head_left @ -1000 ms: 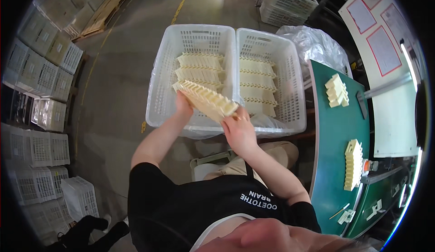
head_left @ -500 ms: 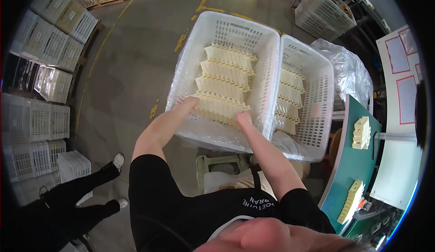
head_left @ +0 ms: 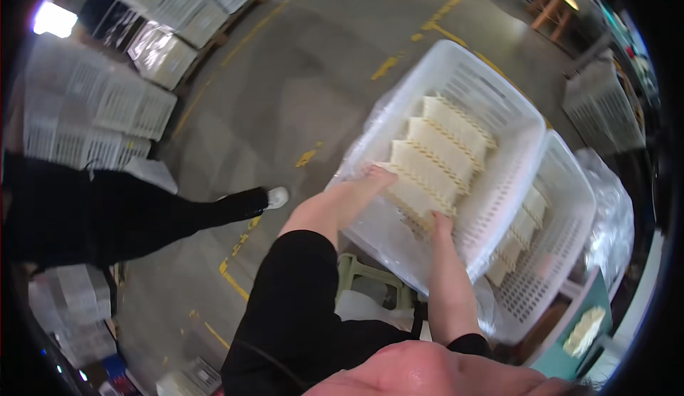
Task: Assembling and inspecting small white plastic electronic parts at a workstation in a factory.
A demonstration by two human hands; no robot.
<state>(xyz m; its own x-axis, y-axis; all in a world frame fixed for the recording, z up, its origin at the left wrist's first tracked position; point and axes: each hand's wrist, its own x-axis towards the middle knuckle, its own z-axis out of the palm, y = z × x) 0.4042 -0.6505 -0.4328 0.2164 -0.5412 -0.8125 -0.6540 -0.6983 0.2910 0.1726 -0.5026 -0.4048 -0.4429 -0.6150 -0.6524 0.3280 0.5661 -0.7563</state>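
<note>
Both my hands reach into a white slotted plastic crate (head_left: pixel 491 86) lined with clear film. Inside lie several rows of thin cream plastic parts, packed side by side. The nearest row (head_left: pixel 420 189) sits between my hands. My left hand (head_left: pixel 380 176) grips its left end, and my right hand (head_left: pixel 442 223) is closed at its right end, thumb on top. The fingers' undersides are hidden by the parts. A second white crate (head_left: pixel 573 207) stands against the right side, holding similar cream rows (head_left: pixel 524 232).
A green stool (head_left: pixel 370 273) stands below the crate. At right are bunched clear film (head_left: pixel 614 214) and a green table (head_left: pixel 559 359) with a cream block of parts (head_left: pixel 586 332). A person in dark clothes (head_left: pixel 121 218) is at left, near stacked crates (head_left: pixel 92 100).
My view has turned left, so the crates appear farther right and tilted. The other person shows closer in from the left. My hands remain at the ends of the nearest row.
</note>
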